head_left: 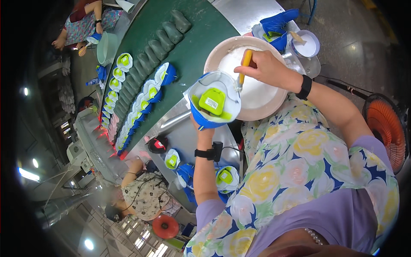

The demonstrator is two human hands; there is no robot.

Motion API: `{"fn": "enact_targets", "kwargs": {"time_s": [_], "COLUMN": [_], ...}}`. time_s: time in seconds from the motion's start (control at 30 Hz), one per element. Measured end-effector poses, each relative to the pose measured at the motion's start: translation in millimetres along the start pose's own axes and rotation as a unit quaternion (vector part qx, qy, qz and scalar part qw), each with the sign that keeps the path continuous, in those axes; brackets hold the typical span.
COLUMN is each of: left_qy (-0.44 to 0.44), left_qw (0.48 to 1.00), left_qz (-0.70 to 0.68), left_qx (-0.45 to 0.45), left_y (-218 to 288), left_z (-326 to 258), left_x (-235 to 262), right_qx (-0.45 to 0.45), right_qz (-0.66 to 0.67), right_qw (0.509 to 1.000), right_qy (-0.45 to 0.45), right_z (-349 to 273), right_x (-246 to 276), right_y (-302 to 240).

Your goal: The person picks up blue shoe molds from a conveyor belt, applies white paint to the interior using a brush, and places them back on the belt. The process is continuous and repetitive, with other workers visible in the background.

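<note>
Floral apron (295,171) fills the foreground. Left hand (200,125), grip closed, holds a blue shoe (214,105) upturned beside the bowl (257,92). Right hand (263,64), grip clamped on a yellow-handled brush (244,66), sets its bristles at the shoe's rim.

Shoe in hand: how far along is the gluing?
Done: a row of blue shoes lies on the green belt. In hand: left hand holds a blue shoe sole-up; right hand holds a yellow-handled brush at its edge. Left: more shoes wait below.
</note>
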State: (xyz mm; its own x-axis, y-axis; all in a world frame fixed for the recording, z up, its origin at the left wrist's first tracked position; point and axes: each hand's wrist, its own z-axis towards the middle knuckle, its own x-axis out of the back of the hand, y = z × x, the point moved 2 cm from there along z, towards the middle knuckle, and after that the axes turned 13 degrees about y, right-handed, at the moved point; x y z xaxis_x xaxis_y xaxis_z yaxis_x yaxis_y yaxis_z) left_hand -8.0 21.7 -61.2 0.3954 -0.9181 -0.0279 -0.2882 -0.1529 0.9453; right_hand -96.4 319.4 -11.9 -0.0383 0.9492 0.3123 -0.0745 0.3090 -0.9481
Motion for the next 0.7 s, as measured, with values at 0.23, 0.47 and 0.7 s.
{"fn": "enact_targets", "kwargs": {"time_s": [0.23,0.47,0.7], "left_qy": [0.027,0.033,-0.138], "left_qw": [0.946,0.834,0.873], "left_qz": [0.151,0.353,-0.193], "left_qx": [-0.285,-0.422,0.427], "left_y": [20.2,37.7,-15.7], "left_z": [-12.5,-2.3,6.0], "left_x": [-39.2,-42.6,18.9], "right_qx": [-0.114,-0.157,0.047], "right_qz": [0.088,0.217,0.186], "right_qw": [0.989,0.963,0.981], "right_qy": [-0.016,-0.018,-0.044], "right_z": [-24.8,-23.5,-7.6], "right_x": [-17.2,-7.9,11.7], "right_y": [9.8,1.4,-2.3]}}
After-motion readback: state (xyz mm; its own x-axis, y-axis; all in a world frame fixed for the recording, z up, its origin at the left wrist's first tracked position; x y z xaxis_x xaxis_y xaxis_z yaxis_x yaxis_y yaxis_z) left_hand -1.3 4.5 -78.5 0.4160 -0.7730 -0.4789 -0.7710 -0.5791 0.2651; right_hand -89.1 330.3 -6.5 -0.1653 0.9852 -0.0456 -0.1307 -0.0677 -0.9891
